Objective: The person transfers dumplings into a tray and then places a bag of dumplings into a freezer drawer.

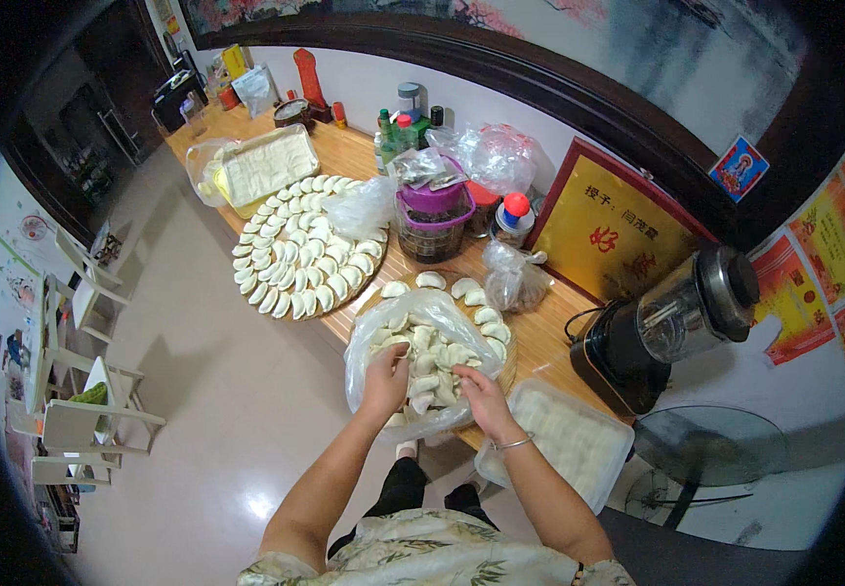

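Observation:
A clear plastic bag (354, 363), its mouth wide, sits in front of me on a round board (510, 363) at the table's near edge. White half-moon dumplings (424, 363) lie piled inside it. My left hand (386, 381) is at the left of the pile, fingers curled together; what they hold, if anything, is hidden. At the right side of the bag, my right hand (486, 400) has thumb and fingers pinched close to the dumplings; I cannot make out what is between them. More dumplings (488, 315) line the board's far and right rim.
A second round board of dumplings (295, 254) stands farther left, with a white tray (271, 166) behind. Right of me is a lidded plastic box (564, 439). A blender (666, 322), golden plaque (608, 230), purple basket (432, 220) and knotted bag (517, 276) line the wall side.

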Action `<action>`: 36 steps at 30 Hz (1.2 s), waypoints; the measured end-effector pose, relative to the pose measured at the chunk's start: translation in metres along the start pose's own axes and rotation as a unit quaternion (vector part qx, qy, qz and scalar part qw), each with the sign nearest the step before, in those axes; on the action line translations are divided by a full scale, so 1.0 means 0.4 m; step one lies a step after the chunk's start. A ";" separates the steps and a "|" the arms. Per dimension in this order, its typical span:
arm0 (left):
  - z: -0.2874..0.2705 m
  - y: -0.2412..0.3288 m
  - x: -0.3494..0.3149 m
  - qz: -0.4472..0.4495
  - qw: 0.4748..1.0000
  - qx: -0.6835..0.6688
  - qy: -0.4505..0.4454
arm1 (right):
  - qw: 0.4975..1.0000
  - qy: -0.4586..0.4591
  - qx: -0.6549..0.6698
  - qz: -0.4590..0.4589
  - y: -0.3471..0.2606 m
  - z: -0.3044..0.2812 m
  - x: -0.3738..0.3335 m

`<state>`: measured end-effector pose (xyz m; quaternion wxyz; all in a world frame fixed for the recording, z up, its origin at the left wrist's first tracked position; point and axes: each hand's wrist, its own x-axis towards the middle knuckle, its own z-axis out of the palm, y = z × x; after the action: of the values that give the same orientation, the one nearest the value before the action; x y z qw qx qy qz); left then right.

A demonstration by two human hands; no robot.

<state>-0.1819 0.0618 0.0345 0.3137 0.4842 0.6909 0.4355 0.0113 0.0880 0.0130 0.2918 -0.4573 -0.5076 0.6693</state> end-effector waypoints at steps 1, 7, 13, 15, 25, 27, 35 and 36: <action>-0.005 0.002 0.019 0.031 0.998 0.058 -0.009 | 1.000 0.004 -0.007 -0.003 0.006 0.001 0.001; 0.033 0.027 0.167 0.072 0.929 0.342 -0.120 | 0.991 0.134 0.023 -0.009 0.015 -0.030 -0.014; 0.028 0.010 0.213 0.063 0.913 0.364 -0.173 | 0.972 0.232 0.032 -0.004 0.014 -0.079 -0.036; 0.004 0.007 0.223 0.045 0.914 0.357 -0.186 | 0.967 0.254 0.027 0.014 0.005 -0.076 -0.041; -0.048 -0.085 0.227 0.119 0.941 0.181 -0.260 | 0.926 0.284 -0.240 0.061 0.057 -0.035 0.025; -0.053 -0.064 0.220 0.071 0.947 0.114 -0.292 | 0.916 0.283 -0.281 0.030 0.079 -0.039 0.044; -0.134 0.040 0.156 0.273 0.949 0.160 -0.010 | 0.976 0.217 -0.027 -0.014 0.033 -0.014 0.067; -0.145 0.048 0.151 0.247 0.946 0.208 0.019 | 0.974 0.228 0.004 -0.011 0.024 -0.026 0.058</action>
<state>-0.2442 0.1045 0.0758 0.0755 0.6862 0.6305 0.3547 0.0118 0.1091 -0.0041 0.4090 -0.5914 -0.4297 0.5462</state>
